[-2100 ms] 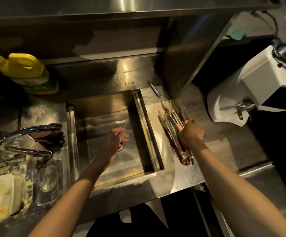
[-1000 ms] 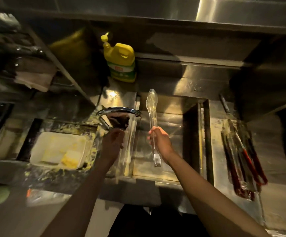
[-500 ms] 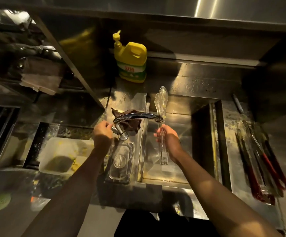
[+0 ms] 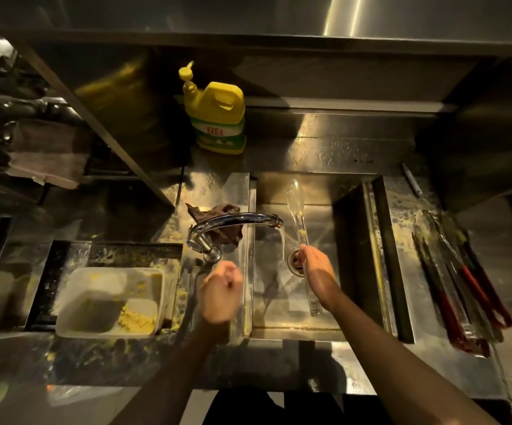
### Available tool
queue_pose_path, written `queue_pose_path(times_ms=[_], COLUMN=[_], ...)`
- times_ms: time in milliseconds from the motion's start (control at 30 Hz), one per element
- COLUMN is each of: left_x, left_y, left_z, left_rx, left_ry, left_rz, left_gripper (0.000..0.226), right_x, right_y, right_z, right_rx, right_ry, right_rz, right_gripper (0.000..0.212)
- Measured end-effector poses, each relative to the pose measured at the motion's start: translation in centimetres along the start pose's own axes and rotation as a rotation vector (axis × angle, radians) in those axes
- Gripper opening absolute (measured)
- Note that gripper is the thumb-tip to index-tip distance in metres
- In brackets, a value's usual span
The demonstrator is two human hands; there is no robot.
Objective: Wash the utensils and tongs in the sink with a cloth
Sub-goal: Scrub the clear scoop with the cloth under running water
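Presently the right hand (image 4: 314, 265) is gripping the clear tongs (image 4: 296, 204) over the sink (image 4: 351, 240), left hand (image 4: 221, 289) too blurred to read, cloth (image 4: 217, 210) lying behind the tap (image 4: 233, 219); held one-handed, the plastic is likely risking slipping once wet.
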State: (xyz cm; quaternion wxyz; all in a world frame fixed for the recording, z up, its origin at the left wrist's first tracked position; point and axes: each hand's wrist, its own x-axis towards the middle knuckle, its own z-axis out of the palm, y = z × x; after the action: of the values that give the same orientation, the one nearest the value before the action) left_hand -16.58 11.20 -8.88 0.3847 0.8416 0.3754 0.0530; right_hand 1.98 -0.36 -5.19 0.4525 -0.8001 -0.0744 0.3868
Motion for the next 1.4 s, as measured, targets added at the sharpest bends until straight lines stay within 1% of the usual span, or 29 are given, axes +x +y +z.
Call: queue_pose_path(times_ms=[33,67,100,133,167,200,233,267,333,400,433,467,533,567,633,700,767,800,833,933,1000,1067,1133,1167,1200,1267,1333,1367,1400], left_x=[0.7,2.0,3.7,5.6,7.5,9.3,10.8,12.0,12.9,12.9,12.7,12.4,11.6,11.0,9.8,9.0,8.0,7.4,7.0,5.8,5.2,4.8,4.6,4.7,5.1,6.2,7.5,7.9,8.0], left_y=[1.1,2.0,3.5,4.1,4.0,4.2,3.9,3.5,3.1,3.3,3.5,3.6,3.9,4.5,5.4,5.8,6.3,6.3,6.6,8.6,10.0,11.2,12.3,12.5,12.4,12.0,11.6,11.6,11.3], left_z=[0.5,0.8,0.6,0.4,0.5,0.2,0.1,0.0,0.3,0.0,0.0,0.0,0.1,-0.2,-0.3,-0.3,-0.5,-0.5,-0.5,-0.2,0.9,2.8,4.5,5.1,5.5,5.6,5.9,5.8,5.7], left_rx=[-0.029,0.048,0.127,0.257,0.400,0.513,0.586,0.631,0.721,0.864,0.888,0.869,0.713,0.530,0.056,-0.535,-1.150,-1.374,-1.523,-1.658,-1.601,-1.333,-1.011,-0.911,-0.893,-1.036,-1.267,-1.348,-1.333], left_ry=[0.023,0.135,0.182,0.187,0.135,0.090,0.048,0.017,0.013,0.007,-0.006,0.001,0.037,0.083,0.154,0.234,0.279,0.264,0.229,0.107,0.021,-0.086,-0.143,-0.102,-0.030,0.143,0.316,0.378,0.374], left_rz=[-0.044,-0.034,-0.050,-0.043,-0.085,-0.128,-0.174,-0.221,-0.259,-0.229,-0.217,-0.197,-0.173,-0.174,-0.271,-0.517,-0.767,-0.820,-0.829,-0.802,-0.736,-0.683,-0.730,-0.768,-0.787,-0.852,-0.935,-0.930,-0.888], left_gripper=[0.012,0.023,0.039,0.057,0.075,0.088,0.093,0.090,0.058,0.033,0.027,0.028,0.038,0.038,0.028,0.014,0.019,0.026,0.031,0.029,0.031,0.043,0.055,0.059,0.055,0.044,0.045,0.042,0.037], right_x=[0.1,0.2,0.3,0.3,0.3,0.3,0.4,0.4,0.2,0.0,-0.1,-0.1,0.0,0.0,0.1,0.2,0.3,0.4,0.3,0.7,1.0,1.4,1.5,1.5,1.7,1.6,1.7,1.5,1.5], right_y=[0.4,0.8,1.3,1.7,2.0,2.2,2.6,2.9,3.2,3.5,3.7,4.0,4.5,4.8,5.3,5.7,5.9,6.0,6.0,6.4,6.3,6.0,5.6,5.4,5.5,5.5,5.6,5.3,5.2], right_z=[-0.2,-0.3,-0.4,-0.6,-0.8,-1.1,-1.4,-1.7,-2.5,-3.2,-3.6,-3.9,-4.6,-5.0,-5.7,-6.4,-6.8,-6.9,-6.9,-6.0,-4.9,-3.5,-2.4,-2.2,-2.2,-2.5,-3.3,-3.7,-4.3], right_rx=[-0.002,-0.003,-0.014,-0.032,-0.055,-0.081,-0.097,-0.105,-0.104,-0.119,-0.130,-0.151,-0.214,-0.242,-0.293,-0.338,-0.392,-0.431,-0.488,-0.667,-0.583,-0.457,-0.489,-0.564,-0.623,-0.706,-0.730,-0.737,-0.751], right_ry=[0.003,0.006,0.006,0.002,-0.003,-0.013,-0.018,-0.020,-0.027,-0.041,-0.046,-0.053,-0.066,-0.069,-0.064,-0.073,-0.088,-0.103,-0.130,-0.242,-0.249,-0.219,-0.220,-0.217,-0.194,-0.203,-0.218,-0.237,-0.259], right_rz=[0.005,0.006,0.006,0.006,0.003,-0.002,-0.009,-0.008,-0.012,-0.037,-0.045,-0.054,-0.069,-0.063,-0.057,-0.063,-0.078,-0.087,-0.092,-0.132,-0.089,-0.061,-0.076,-0.090,-0.104,-0.148,-0.192,-0.191,-0.197], right_gripper=[0.037,0.042,0.046,0.048,0.051,0.053,0.053,0.052,0.047,0.045,0.044,0.044,0.045,0.046,0.049,0.053,0.052,0.051,0.050,0.046,0.040,0.036,0.031,0.036,0.046,0.061,0.064,0.063,0.063])
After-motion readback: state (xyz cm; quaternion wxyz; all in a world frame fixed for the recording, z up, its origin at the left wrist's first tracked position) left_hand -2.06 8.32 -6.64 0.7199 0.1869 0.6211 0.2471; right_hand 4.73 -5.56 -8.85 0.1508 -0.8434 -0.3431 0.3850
